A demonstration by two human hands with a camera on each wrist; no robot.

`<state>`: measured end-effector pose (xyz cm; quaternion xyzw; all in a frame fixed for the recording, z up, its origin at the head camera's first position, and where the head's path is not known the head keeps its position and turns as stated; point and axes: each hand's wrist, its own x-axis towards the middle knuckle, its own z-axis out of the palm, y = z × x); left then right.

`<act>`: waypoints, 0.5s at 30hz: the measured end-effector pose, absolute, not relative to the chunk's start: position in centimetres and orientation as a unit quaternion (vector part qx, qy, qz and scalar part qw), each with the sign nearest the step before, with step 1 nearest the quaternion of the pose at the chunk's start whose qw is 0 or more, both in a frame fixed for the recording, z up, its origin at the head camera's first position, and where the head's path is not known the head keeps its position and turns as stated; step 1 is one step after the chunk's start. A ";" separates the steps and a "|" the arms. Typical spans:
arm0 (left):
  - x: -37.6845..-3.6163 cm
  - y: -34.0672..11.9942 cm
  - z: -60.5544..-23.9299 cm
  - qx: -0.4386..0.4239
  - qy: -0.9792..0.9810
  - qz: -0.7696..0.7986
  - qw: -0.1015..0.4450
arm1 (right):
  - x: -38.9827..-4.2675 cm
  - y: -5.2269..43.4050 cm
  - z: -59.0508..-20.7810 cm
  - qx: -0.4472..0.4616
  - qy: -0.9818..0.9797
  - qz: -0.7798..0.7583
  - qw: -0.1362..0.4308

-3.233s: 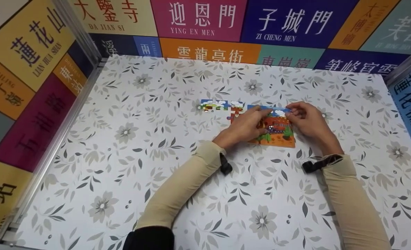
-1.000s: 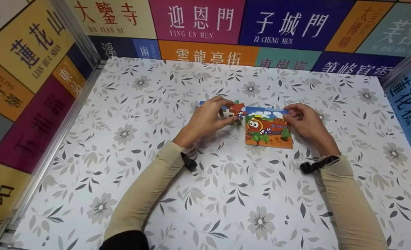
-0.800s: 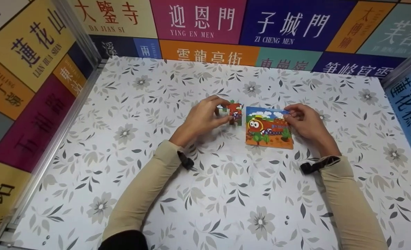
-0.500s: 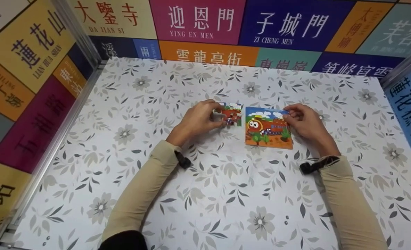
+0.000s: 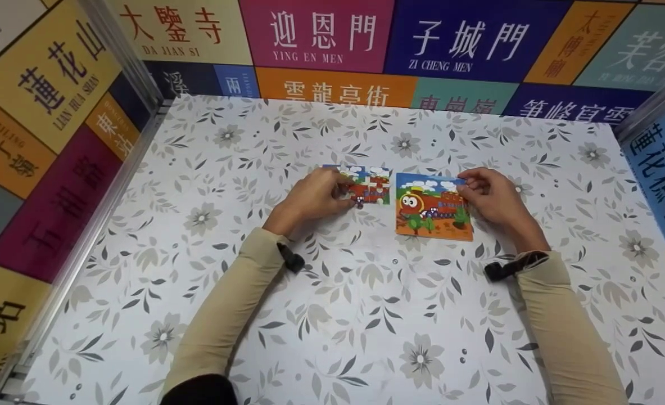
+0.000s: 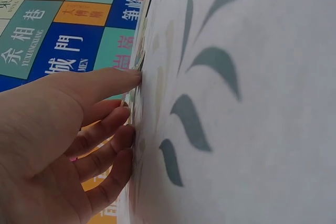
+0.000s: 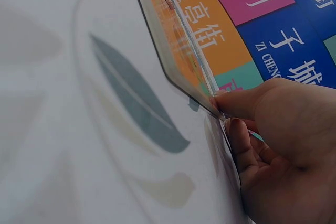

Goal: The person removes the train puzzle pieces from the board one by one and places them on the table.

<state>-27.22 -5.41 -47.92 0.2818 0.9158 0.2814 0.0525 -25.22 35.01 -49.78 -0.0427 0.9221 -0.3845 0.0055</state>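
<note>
A small jigsaw puzzle of a red train under a cloudy sky lies joined on the table; its left part is hidden beneath my left hand. The thumb and fingers of this hand pinch at a puzzle piece on that covered side, and a knob pokes out by the thumb. In the left wrist view the fingertips are down at the table surface. Just to the right lies a square picture card showing a train with big eyes. My right hand pinches the card's upper right corner between thumb and index finger.
The table has a white cover with grey flowers and leaves. Panels with coloured lettering stand along its back and both sides. A narrow gap separates the puzzle from the card.
My left hand has left the card, lifted tilted puzzle pieces, then lowered them flat and slid a little left. The right hand has kept its pinch on the card's corner.
</note>
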 end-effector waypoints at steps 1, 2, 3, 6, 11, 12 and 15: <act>-27.2 -5.5 -47.9 0.279 0.915 0.285 0.058 | -25.2 35.0 -49.8 -0.041 0.922 -0.384 0.007; -27.2 -5.5 -47.9 0.279 0.914 0.288 0.062 | -25.2 35.0 -49.8 -0.040 0.923 -0.383 0.008; -27.3 -5.5 -47.8 0.279 0.913 0.292 0.065 | -25.2 35.0 -49.7 -0.038 0.923 -0.382 0.009; -27.3 -5.7 -47.8 0.279 0.908 0.303 0.074 | -25.2 35.0 -49.7 -0.034 0.924 -0.382 0.011; -27.4 -6.0 -47.7 0.280 0.901 0.320 0.087 | -25.3 35.1 -49.8 -0.028 0.925 -0.379 0.016; -27.4 -6.1 -47.7 0.280 0.900 0.322 0.089 | -25.3 35.1 -49.8 -0.027 0.925 -0.379 0.016; -27.5 -6.2 -47.8 0.284 0.896 0.329 0.095 | -25.3 35.1 -49.8 -0.028 0.925 -0.380 0.017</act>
